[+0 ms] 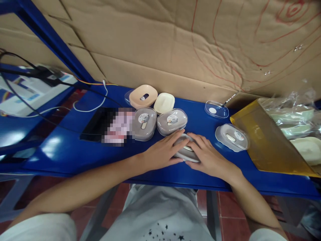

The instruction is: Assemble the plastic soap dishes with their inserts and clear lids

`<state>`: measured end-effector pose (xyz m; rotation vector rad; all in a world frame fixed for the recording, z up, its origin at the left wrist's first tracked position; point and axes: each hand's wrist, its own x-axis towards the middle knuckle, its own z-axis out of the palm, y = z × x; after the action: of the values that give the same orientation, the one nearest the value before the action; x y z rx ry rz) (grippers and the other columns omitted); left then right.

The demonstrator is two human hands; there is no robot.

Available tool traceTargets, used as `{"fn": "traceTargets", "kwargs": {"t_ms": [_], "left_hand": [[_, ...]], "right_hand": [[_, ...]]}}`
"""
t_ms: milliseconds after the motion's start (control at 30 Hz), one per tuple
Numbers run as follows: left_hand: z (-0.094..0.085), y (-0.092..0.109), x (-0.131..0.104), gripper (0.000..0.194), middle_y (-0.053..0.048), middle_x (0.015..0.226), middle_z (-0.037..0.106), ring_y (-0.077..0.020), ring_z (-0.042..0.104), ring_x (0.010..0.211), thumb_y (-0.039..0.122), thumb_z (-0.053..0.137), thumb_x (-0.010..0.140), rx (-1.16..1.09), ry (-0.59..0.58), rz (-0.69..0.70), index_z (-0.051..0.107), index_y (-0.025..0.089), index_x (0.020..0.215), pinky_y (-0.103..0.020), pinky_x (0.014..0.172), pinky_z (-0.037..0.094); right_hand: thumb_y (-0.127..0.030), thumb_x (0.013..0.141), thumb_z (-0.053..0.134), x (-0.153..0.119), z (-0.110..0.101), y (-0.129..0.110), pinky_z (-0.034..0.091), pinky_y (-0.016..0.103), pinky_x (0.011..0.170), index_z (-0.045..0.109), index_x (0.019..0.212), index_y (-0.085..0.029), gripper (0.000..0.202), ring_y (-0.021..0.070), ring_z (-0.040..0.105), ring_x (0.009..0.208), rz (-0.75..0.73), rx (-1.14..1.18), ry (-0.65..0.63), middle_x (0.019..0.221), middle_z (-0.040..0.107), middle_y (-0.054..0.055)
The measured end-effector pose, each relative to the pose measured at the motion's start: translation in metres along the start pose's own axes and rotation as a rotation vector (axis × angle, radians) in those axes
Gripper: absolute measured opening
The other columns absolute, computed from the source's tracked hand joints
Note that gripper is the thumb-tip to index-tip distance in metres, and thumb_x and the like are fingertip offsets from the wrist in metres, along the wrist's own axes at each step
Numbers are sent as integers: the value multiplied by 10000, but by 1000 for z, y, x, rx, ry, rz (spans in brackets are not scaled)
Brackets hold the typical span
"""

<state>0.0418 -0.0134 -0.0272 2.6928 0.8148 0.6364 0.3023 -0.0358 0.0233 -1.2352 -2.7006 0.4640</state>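
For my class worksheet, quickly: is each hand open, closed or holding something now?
Left hand: holding the grey container from its left.
Right hand: holding the same container from its right.

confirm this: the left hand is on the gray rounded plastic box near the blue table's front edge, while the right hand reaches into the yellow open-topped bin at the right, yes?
Not quite. The right hand isn't in the yellow open-topped bin; the head view shows it on the same gray rounded plastic box as the left hand.
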Motion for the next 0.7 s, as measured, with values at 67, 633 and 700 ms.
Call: {"fn": "traceTargets", "kwargs": {"t_ms": [67,633,700], "left_hand": [[2,-1,-1,829,-280,1764,341,-389,317,1674,480,702,1063,10,-12,3,291,153,1704,-557,1317,416],[-6,0,-5,744,-263,1740,390,-402,451,1602,476,696,1053,43,-50,20,395,161,1656,-540,1284,446],[-8,0,-5,754,-267,1720,424,-397,485,1579,483,686,1057,61,-38,32,385,147,1662,-530,1274,458]], "right_hand": [[-357,1001,700,1,4,-2,486,703,1208,465,1578,-287,627,438,442,1551,-13,-13,2,1715,430,163],[-445,1090,514,53,-21,88,366,770,1208,522,1573,-138,572,500,492,1530,571,-194,320,1635,536,294],[-391,1067,531,67,-14,97,318,799,1201,509,1565,-51,604,537,492,1514,659,-253,333,1594,546,363]]}}
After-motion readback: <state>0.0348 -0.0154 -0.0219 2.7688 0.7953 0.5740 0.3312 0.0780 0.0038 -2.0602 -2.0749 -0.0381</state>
